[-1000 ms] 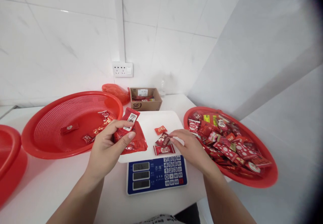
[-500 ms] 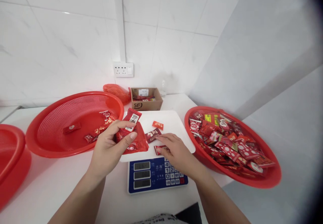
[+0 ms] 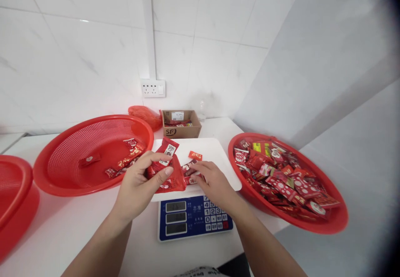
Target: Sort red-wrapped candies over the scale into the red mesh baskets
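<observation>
My left hand [image 3: 136, 185] is closed around several red snack packets [image 3: 175, 177], thumb on top, above the left part of the white scale pan [image 3: 214, 147]. One of them, with a white label, sticks up past the fingers. My right hand [image 3: 220, 187] pinches a dark red packet [image 3: 188, 167] and a smaller red one [image 3: 190, 180] under its fingertips, right beside the left-hand bundle. A small orange-red packet [image 3: 195, 155] lies loose on the pan behind them. The scale's blue panel [image 3: 195, 218] faces me below.
At right, a red basket [image 3: 342, 214] is heaped with snack packets. A red basket [image 3: 62, 143] at left holds several packets, with another red basket [image 3: 18, 210] at the left edge. Behind the scale stand a cardboard box [image 3: 184, 132] and a red plastic bag [image 3: 145, 116].
My right hand has shifted slightly left, bringing the small red packet up against the dark red one and the left-hand bundle. My left hand keeps its hold, tilted a little to the right.
</observation>
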The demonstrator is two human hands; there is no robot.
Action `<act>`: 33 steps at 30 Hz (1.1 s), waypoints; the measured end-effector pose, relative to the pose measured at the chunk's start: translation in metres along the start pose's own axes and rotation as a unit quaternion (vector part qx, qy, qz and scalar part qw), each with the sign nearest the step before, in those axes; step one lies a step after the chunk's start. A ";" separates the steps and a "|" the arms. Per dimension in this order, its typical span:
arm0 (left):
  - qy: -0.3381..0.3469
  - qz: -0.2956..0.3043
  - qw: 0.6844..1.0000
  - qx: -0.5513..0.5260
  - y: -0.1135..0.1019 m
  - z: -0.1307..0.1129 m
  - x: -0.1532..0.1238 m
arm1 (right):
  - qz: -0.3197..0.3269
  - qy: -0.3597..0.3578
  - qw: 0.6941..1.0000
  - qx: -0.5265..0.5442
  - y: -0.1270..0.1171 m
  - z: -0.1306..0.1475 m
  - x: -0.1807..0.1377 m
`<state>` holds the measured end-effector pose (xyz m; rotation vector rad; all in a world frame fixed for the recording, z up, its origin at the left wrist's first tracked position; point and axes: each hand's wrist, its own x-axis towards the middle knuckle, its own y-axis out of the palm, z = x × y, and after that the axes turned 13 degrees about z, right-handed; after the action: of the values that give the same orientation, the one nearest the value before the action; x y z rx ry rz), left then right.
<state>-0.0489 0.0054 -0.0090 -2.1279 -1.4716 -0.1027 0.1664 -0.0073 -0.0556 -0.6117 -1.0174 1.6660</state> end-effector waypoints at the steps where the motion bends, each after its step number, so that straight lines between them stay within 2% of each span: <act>1: 0.001 0.001 1.000 0.001 0.000 0.000 0.000 | -0.009 0.005 1.000 -0.002 -0.001 -0.002 0.003; 6: -0.012 0.011 1.000 -0.006 0.000 0.001 0.000 | 0.007 0.027 0.999 -0.016 0.002 -0.008 0.013; 11: -0.007 0.010 1.000 -0.010 0.000 0.000 0.001 | 0.035 0.006 0.999 -0.013 0.004 0.001 0.018; 15: -0.017 0.014 0.999 -0.037 0.002 -0.001 0.001 | 0.028 0.026 0.999 -0.033 -0.001 -0.012 0.024; 19: -0.055 0.042 0.989 -0.130 0.005 -0.003 -0.002 | 0.046 0.042 0.997 -0.034 -0.003 -0.031 0.024; 22: -0.066 0.066 0.968 -0.231 0.005 -0.003 -0.004 | 0.044 0.048 0.998 -0.020 -0.006 -0.029 0.018; 25: -0.051 0.108 0.954 -0.274 0.005 -0.002 -0.005 | 0.021 0.033 0.991 0.125 -0.015 -0.010 0.008; 28: -0.059 0.176 0.938 -0.292 0.006 -0.003 -0.006 | 0.031 -0.042 0.944 0.326 -0.028 0.015 -0.002; 31: -0.076 0.244 0.928 -0.270 0.009 -0.005 -0.006 | 0.017 -0.071 0.908 0.412 -0.035 0.034 -0.007; 33: -0.083 0.262 0.930 -0.244 0.011 -0.008 -0.005 | -0.003 -0.059 0.906 0.420 -0.035 0.040 -0.010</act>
<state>-0.0395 -0.0047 -0.0084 -2.9325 -0.9744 -0.0998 0.1555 -0.0265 -0.0064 0.0705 -0.2920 1.9395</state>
